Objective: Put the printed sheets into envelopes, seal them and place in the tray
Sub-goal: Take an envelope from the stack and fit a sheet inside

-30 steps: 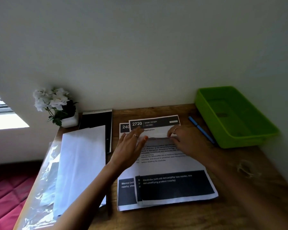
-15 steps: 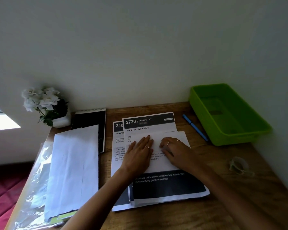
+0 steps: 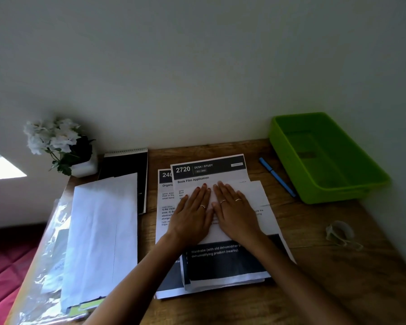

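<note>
A stack of printed sheets lies in the middle of the wooden desk, the top one headed "2720". A folded white sheet lies across it. My left hand and my right hand lie flat on that folded sheet side by side, fingers straight, pressing it down. White envelopes are stacked at the left on a clear plastic sleeve. The green tray sits at the back right with nothing in it.
A blue pen lies between the sheets and the tray. A black spiral notebook and a white potted flower stand at the back left. A clear tape roll rests at the right. The wall is just behind the desk.
The top part of the sheet has been folded down. Both hands came together at its middle and now lie flat on the fold, side by side.
</note>
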`<state>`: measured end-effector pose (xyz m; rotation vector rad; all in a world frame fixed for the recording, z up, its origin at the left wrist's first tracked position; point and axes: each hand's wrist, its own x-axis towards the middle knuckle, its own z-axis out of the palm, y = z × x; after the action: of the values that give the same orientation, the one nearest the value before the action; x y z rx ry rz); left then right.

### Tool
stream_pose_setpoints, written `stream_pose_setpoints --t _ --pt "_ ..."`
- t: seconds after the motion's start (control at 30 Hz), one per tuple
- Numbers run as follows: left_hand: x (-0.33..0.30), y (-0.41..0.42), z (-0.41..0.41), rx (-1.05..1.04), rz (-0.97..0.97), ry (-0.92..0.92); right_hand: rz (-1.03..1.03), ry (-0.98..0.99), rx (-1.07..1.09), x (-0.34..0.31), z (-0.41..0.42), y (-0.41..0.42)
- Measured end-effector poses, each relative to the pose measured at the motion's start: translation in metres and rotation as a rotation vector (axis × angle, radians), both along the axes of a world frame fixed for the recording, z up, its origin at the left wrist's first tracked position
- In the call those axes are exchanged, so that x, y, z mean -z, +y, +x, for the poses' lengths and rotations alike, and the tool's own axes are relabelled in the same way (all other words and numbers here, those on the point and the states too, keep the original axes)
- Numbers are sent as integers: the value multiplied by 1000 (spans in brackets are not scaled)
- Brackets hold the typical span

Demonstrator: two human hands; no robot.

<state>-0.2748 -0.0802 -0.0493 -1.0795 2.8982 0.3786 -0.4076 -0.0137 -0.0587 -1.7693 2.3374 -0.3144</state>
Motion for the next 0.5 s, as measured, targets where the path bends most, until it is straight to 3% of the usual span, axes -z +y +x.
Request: stream_pose_setpoints --t 0.33,0.5 --pt "1 4 -3 -123 32 51 11 43 175 0 -30 17" --pt "-4 -3 -2 -99 120 -1 31 -42 221 -5 -44 23"
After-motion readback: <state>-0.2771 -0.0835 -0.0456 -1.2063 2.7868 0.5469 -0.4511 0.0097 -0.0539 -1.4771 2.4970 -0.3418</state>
